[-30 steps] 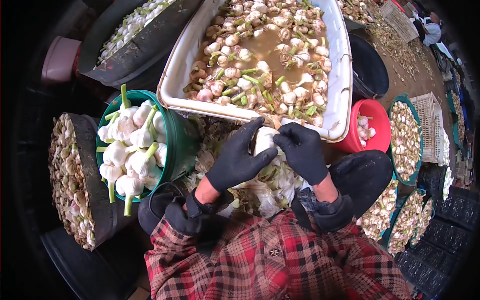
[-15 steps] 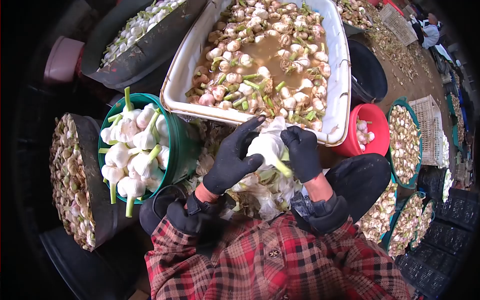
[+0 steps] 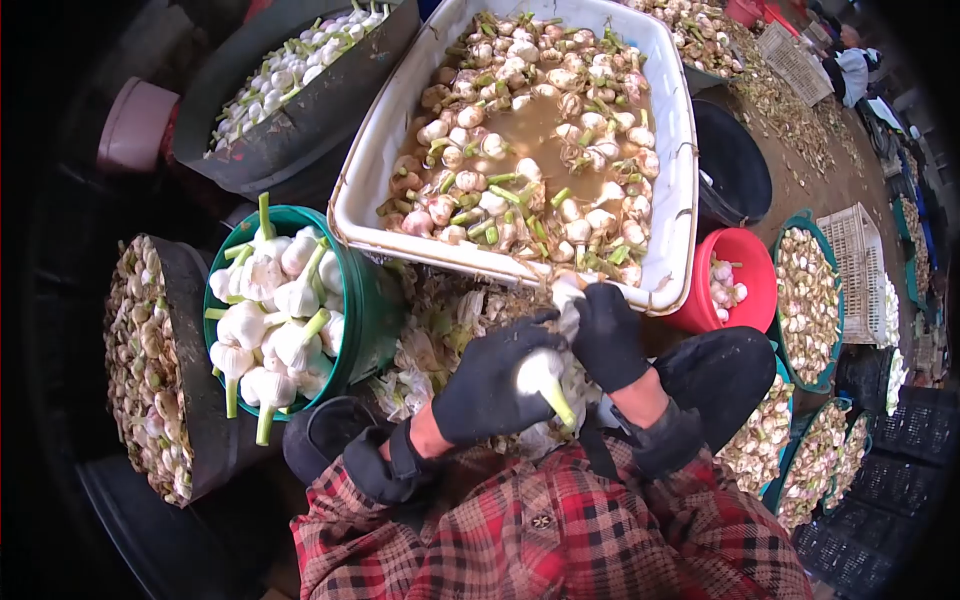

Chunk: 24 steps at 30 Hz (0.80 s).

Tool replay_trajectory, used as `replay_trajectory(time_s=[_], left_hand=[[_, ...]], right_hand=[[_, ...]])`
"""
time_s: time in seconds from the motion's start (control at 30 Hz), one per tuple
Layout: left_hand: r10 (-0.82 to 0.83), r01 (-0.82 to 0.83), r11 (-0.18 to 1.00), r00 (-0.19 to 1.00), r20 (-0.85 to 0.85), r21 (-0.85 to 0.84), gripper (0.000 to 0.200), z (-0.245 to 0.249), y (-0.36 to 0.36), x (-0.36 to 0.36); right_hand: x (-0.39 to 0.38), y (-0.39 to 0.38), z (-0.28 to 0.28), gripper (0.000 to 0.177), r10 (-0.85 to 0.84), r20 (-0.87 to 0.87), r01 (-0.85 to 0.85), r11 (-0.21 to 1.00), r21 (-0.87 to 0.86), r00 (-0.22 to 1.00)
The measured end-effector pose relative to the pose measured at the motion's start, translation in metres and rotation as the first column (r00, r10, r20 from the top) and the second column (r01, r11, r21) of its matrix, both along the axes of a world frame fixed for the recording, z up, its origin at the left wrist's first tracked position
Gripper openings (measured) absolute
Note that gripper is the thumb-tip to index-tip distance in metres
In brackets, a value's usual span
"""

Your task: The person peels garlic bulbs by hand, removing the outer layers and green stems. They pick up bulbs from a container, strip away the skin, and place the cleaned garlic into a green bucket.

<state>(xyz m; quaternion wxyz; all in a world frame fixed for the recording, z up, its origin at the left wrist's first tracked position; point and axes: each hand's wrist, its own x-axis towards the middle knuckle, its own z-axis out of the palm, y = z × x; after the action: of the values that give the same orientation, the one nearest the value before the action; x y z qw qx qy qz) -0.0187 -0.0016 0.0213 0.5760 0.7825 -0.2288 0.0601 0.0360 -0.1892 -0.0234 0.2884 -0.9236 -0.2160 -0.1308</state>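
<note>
A white garlic bulb (image 3: 540,372) with a short green stem sits in the grip of my left hand (image 3: 490,388), its stem pointing down and to the right. Close beside it, my right hand (image 3: 608,338) is closed on loose garlic skin (image 3: 567,297), which sticks out above the fingers. Both hands wear black gloves. Skins lie in a heap below the hands, partly hidden by them. To the left, a green bucket (image 3: 362,315) holds clean white bulbs with stems.
In front stands a white tub (image 3: 345,215) of murky water with floating garlic. A red bucket (image 3: 752,262) with a few bulbs is at its right corner. Grey containers (image 3: 225,400) of garlic stand left, green baskets (image 3: 838,330) right. A person (image 3: 853,68) is far off at upper right.
Both hands have come down slightly toward my lap. The left hand has wrapped round the bulb, and the right hand has drawn skin up and away from it.
</note>
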Motion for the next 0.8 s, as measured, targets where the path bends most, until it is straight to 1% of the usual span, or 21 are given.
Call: replay_trajectory(time_s=[0.07,0.13,0.17,0.2,0.23,0.27,0.3,0.33,0.37,0.4,0.43,0.47,0.5,0.53,0.57,0.6,0.63,0.67,0.7,0.73,0.8], left_hand=[[-0.034,-0.001,0.987,0.977,-0.21,-0.162,0.042,0.011,0.007,-0.005],[0.126,-0.16,0.974,0.97,-0.208,-0.159,0.039,0.035,0.022,0.003],[0.182,-0.235,0.959,0.938,-0.294,-0.156,0.036,0.059,0.036,0.013],[0.235,-0.308,0.94,0.895,-0.38,-0.145,0.034,0.079,0.054,0.027],[0.498,-0.487,0.867,0.852,-0.161,0.107,0.032,0.084,0.078,0.044],[0.458,-0.419,0.888,0.843,-0.282,0.191,0.032,0.117,0.114,0.068],[0.058,-0.195,0.833,0.961,-0.269,-0.517,0.039,0.119,0.164,0.092],[0.411,-0.422,0.725,0.899,-0.15,-0.545,0.049,0.143,0.17,0.117],[0.522,-0.505,0.774,0.85,-0.064,-0.382,0.05,0.161,0.205,0.14],[0.609,-0.588,0.78,0.792,0.046,-0.213,0.051,0.176,0.223,0.15],[0.61,-0.589,0.779,0.791,0.047,-0.215,0.051,0.173,0.234,0.151],[0.739,-0.728,0.672,0.671,0.06,-0.136,0.051,0.174,0.23,0.147],[0.841,-0.841,0.539,0.534,0.083,-0.055,0.05,0.172,0.225,0.138],[0.775,-0.758,0.625,0.631,0.035,-0.187,0.047,0.153,0.205,0.123],[0.75,-0.736,0.646,0.662,-0.015,-0.201,0.045,0.138,0.181,0.106],[0.713,-0.716,0.677,0.695,-0.092,-0.167,0.045,0.126,0.152,0.093],[0.766,-0.764,0.641,0.643,-0.004,-0.07,0.032,0.106,0.132,0.081],[0.674,-0.687,0.723,0.725,-0.14,-0.077,0.026,0.089,0.115,0.071],[0.645,-0.666,0.745,0.736,-0.203,-0.048,0.023,0.076,0.095,0.065],[0.616,-0.643,0.765,0.741,-0.266,-0.02,0.021,0.065,0.078,0.062],[0.43,-0.468,0.882,0.849,-0.306,-0.061,0.017,0.05,0.064,0.062]], right_hand=[[0.0,-0.012,0.004,0.008,-0.004,0.017,0.003,1.0,0.026,1.0],[0.0,-0.025,0.011,0.009,-0.007,-0.035,0.004,0.996,-0.092,0.999],[-0.003,-0.029,0.014,0.009,0.02,-0.148,-0.032,0.996,-0.078,0.989],[-0.005,-0.032,0.018,0.008,0.106,-0.229,-0.119,0.992,-0.043,0.968],[-0.009,-0.033,0.02,0.008,0.251,-0.307,-0.297,0.948,-0.116,0.918],[-0.011,-0.034,0.023,0.01,0.375,-0.391,-0.467,0.867,-0.173,0.84],[-0.01,-0.032,0.045,0.023,0.475,-0.477,-0.548,0.836,-0.016,0.739],[-0.006,-0.032,0.057,0.023,0.473,-0.48,-0.546,0.838,-0.016,0.739],[0.001,-0.032,0.067,0.032,0.525,-0.495,-0.624,0.78,-0.047,0.693],[0.012,-0.031,0.075,0.042,0.574,-0.508,-0.698,0.712,-0.077,0.642],[0.034,-0.028,0.081,0.052,0.548,-0.501,-0.667,0.74,-0.083,0.67],[0.059,-0.024,0.094,0.048,0.449,-0.566,-0.584,0.809,-0.071,0.691],[0.083,-0.025,0.081,0.045,0.43,-0.38,-0.494,0.865,-0.087,0.819],[0.115,-0.019,0.081,0.041,0.348,-0.338,-0.425,0.886,-0.184,0.874],[0.147,-0.01,0.081,0.039,0.313,-0.38,-0.397,0.902,-0.167,0.87],[0.179,-0.005,0.071,0.038,0.254,-0.383,-0.366,0.895,-0.254,0.888],[0.208,0.003,0.053,0.04,0.203,-0.318,-0.32,0.869,-0.378,0.926],[0.237,0.009,0.029,0.042,0.179,-0.257,-0.275,0.869,-0.411,0.95],[0.259,0.016,0.011,0.044,0.124,-0.245,-0.221,0.878,-0.425,0.962],[0.278,0.021,-0.009,0.048,0.07,-0.217,-0.169,0.862,-0.478,0.974],[0.294,0.04,-0.023,0.05,-0.12,-0.177,-0.018,0.78,-0.626,0.977]])
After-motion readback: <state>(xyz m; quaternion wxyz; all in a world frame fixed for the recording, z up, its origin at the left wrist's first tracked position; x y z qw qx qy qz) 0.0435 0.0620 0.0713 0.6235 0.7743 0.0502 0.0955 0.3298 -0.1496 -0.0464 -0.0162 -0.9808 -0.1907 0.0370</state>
